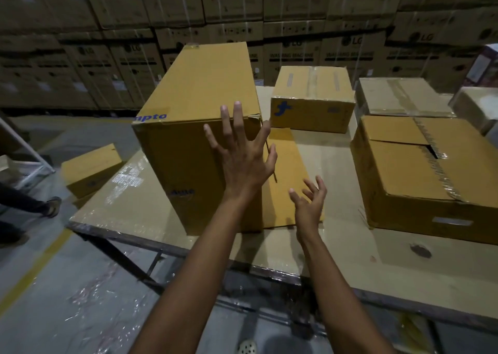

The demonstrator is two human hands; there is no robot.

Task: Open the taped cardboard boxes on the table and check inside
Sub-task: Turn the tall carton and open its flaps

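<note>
A tall yellow-brown cardboard box (188, 111) with blue lettering stands on the table (350, 254) at the left. My left hand (242, 154) is spread wide with straight fingers against the box's near right corner. My right hand (308, 201) hovers lower, fingers loosely spread, holding nothing, over a flap (291, 165) lying flat on the table beside the box. A smaller taped box (312, 98) with a blue mark sits behind. At the right a large box (420, 170) has its top tape slit and one flap slightly lifted.
Another taped box (401, 96) sits at the back right, with more boxes at the right edge. A small box (90, 168) lies on the floor at the left near a person's shoe (52, 207). Stacked appliance cartons (269, 17) wall the background.
</note>
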